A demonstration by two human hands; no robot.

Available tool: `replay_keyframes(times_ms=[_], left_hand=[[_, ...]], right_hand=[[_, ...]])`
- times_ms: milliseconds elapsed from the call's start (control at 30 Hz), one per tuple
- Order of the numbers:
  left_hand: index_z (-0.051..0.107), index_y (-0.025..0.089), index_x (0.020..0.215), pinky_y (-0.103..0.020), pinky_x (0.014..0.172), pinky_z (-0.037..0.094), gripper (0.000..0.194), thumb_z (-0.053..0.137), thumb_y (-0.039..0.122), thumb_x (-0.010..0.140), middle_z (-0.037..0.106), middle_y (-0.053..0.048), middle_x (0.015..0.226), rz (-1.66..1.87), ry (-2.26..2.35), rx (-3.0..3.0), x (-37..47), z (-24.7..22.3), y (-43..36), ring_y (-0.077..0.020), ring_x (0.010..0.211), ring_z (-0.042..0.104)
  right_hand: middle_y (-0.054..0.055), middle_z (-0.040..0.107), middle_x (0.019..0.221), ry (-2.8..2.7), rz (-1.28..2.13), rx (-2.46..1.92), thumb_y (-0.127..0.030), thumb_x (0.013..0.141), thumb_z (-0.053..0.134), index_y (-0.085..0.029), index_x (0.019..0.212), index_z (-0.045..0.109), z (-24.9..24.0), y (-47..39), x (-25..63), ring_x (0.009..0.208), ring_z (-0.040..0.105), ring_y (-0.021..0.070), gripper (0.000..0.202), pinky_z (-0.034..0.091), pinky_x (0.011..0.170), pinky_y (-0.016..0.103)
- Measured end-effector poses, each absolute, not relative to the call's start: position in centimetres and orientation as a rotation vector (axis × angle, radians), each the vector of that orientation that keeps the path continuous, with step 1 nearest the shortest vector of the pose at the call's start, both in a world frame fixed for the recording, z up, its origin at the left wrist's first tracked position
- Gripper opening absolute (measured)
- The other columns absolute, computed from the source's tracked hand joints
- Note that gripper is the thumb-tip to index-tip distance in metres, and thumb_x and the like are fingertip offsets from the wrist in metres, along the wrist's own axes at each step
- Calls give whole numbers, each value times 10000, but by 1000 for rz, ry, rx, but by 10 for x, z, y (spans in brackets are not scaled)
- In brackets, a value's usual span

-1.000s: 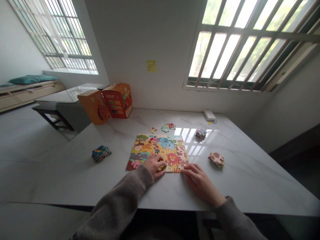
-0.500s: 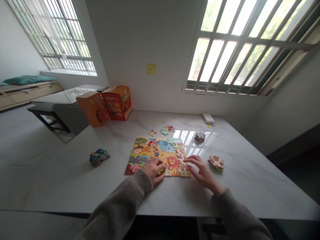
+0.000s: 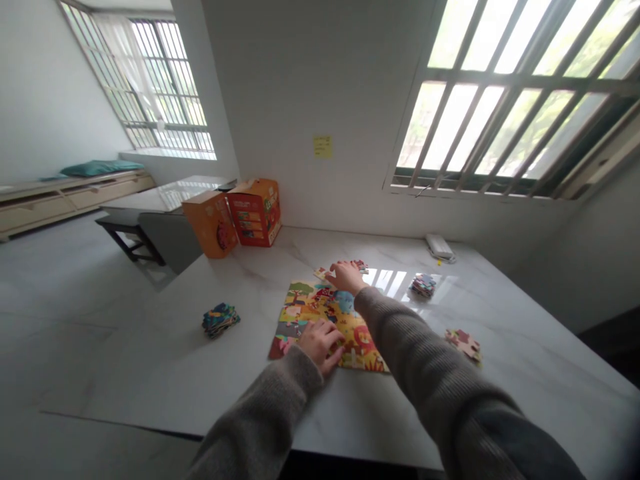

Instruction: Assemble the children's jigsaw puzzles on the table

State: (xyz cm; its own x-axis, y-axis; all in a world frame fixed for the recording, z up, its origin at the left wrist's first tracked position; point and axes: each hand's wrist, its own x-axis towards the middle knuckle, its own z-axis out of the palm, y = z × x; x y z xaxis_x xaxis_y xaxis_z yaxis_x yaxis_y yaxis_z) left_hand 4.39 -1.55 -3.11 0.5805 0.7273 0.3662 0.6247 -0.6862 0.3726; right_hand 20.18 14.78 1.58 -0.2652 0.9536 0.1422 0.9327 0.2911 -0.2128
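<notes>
A colourful animal puzzle (image 3: 310, 309) lies joined on the white marble-look table. My left hand (image 3: 321, 341) rests on its lower part, fingers apart, holding nothing. Beyond the puzzle's top edge, my right hand (image 3: 346, 276) reaches over a few loose pieces (image 3: 360, 265); its fingertips are by a loose piece (image 3: 321, 273), and whether they grip it cannot be made out. My right forearm covers the puzzle's right side.
Piles of pieces stand at the left (image 3: 221, 320), back right (image 3: 423, 285) and right (image 3: 464, 345). Two orange boxes (image 3: 254, 212) stand at the back left. A white device with a cord (image 3: 439, 247) lies near the wall, which bears a yellow note (image 3: 323, 146).
My right hand has moved from the puzzle's right edge up and left to the loose pieces behind it. My left hand stays on the puzzle. The view has shifted left.
</notes>
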Motion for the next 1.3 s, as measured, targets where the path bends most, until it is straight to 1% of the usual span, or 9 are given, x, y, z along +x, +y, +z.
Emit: replay_keyframes(times_ms=[133,267,333,500,600,700,800,1067,1300], left_hand=[[680,208,987,-405,852,413,161,601,295,876,664,-65,1007,724,1141,2603,44,-32,-15,-248,973,571],[678,206,975,-407,838,402,154,589,284,877,667,-67,999,732,1154,2596,43,-30,-15,-248,963,571],[677,208,976,-405,834,399,153,578,279,884,669,-65,997,742,1160,2592,43,-29,-15,-245,959,571],[675,208,975,-407,835,401,155,583,292,881,674,-68,987,716,1169,2631,42,-29,-15,-251,955,572],[679,205,977,-411,840,408,158,593,295,880,679,-71,988,661,1149,2649,42,-28,-16,-259,970,575],[687,202,947,-408,838,415,146,586,288,885,682,-70,961,625,1125,2657,43,-28,-17,-256,959,577],[688,203,912,-390,842,422,147,571,289,893,677,-64,935,655,1061,2659,45,-32,-17,-242,953,578],[680,212,915,-389,878,456,124,627,304,850,675,-55,959,668,987,2667,54,-43,-15,-235,955,583],[695,199,940,-350,940,494,167,531,193,911,694,-68,1013,713,721,2599,59,-36,-23,-205,1008,596]], right_hand=[[242,642,1201,-2248,133,-1853,-386,892,597,-87,1036,706,7,163,185,1159,542,346,350,354,989,448],[265,634,1186,-2191,201,-1879,-348,812,690,-59,1036,670,2,171,183,1122,558,351,366,402,926,410],[231,649,1168,-2181,237,-1831,-297,818,686,-75,1077,636,6,172,182,1080,575,305,344,416,895,367],[76,701,990,-2186,333,-1601,-184,944,483,-147,1116,584,33,162,178,852,597,158,203,431,755,254],[12,691,922,-2204,387,-1462,-217,932,524,-190,1108,591,51,137,189,778,580,118,190,422,702,218],[-9,657,793,-2173,577,-1275,-228,897,564,-184,1002,622,55,97,218,689,554,112,128,410,640,221],[-24,617,702,-2101,717,-1289,-235,856,599,-180,908,635,42,49,256,619,513,112,84,395,587,231],[-1,638,730,-1920,918,-1334,-307,873,586,-191,888,638,-5,-35,306,644,566,136,128,457,592,256],[2,627,726,-1939,728,-1399,-296,860,582,-202,852,669,-22,-45,310,665,548,145,128,441,607,258]])
